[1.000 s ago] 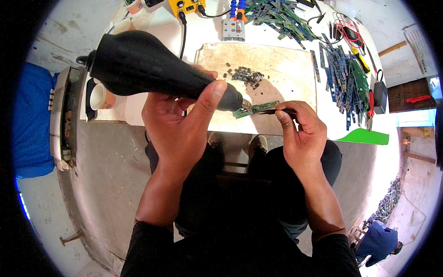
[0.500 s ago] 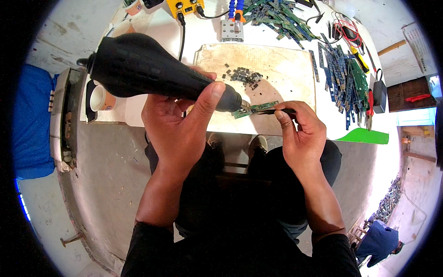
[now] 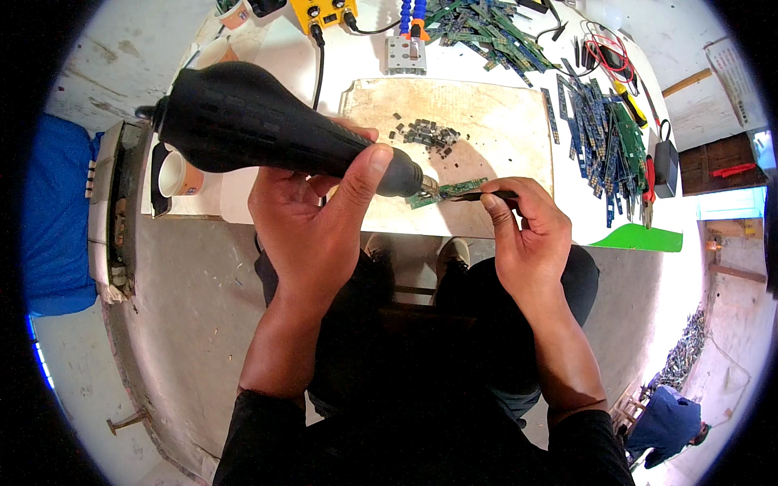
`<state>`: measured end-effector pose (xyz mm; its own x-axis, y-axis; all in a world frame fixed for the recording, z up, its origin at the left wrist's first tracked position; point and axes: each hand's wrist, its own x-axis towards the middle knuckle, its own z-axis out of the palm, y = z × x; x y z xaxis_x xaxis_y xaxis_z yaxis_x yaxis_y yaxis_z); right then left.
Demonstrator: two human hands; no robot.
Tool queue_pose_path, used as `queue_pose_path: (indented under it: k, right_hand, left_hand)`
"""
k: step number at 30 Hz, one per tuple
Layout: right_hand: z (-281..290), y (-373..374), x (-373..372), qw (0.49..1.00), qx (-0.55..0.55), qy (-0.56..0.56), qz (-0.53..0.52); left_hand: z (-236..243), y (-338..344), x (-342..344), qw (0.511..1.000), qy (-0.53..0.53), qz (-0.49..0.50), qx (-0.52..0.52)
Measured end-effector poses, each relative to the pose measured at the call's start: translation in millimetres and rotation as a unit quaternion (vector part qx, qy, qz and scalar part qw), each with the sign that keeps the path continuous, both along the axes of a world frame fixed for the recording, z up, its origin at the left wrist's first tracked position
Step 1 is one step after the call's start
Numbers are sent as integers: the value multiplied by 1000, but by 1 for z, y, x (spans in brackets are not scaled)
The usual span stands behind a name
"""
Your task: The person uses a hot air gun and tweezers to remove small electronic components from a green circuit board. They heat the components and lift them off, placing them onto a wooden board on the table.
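Note:
My left hand (image 3: 312,215) is wrapped round a black hot air gun (image 3: 259,121), whose metal nozzle points right and down at a narrow green circuit board (image 3: 468,187). The board lies near the front edge of a stained, pale work mat (image 3: 502,105). Dark tweezers (image 3: 498,194) are pinched in my right hand (image 3: 531,231), their tips at the board just beside the nozzle. The nozzle hides part of the board's left end. Whether the tweezer tips grip a part is too small to tell. Behind the board sits a small heap of dark chips (image 3: 433,134).
Piles of circuit board strips lie at the back (image 3: 486,28) and right (image 3: 600,146). A yellow control box (image 3: 326,11) and a metal block (image 3: 407,55) stand behind the mat. Pliers (image 3: 649,190) lie at right, a paper cup (image 3: 180,175) at left. Another person (image 3: 666,425) is at lower right.
Almost nothing differs. The hot air gun and both hands hold nearly the same place over the board.

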<state>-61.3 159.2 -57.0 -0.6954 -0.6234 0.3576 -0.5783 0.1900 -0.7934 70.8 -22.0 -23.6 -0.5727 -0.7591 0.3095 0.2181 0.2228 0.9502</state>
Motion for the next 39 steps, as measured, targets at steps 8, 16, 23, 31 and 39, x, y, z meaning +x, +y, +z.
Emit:
queue_pose_path:
  k: [8, 16, 23, 31, 39]
  right_hand:
    - [2, 0, 1, 1000, 8, -5, -1]
    - [1, 0, 1, 1000, 4, -12, -6]
    - [0, 0, 0, 1000, -1, -8, -6]
    - [-1, 1, 1, 1000, 1, -20, -11]
    - [0, 0, 1, 1000, 3, -16, -12]
  left_hand:
    - [-1, 0, -1, 1000, 13, -1, 6]
    - [-5, -3, -2, 999, 37, 0, -8]
    - [-1, 0, 0, 1000, 15, -6, 8]
    - [0, 0, 0, 1000, 10, -2, -1]
    - [0, 0, 0, 1000, 11, -2, 3]
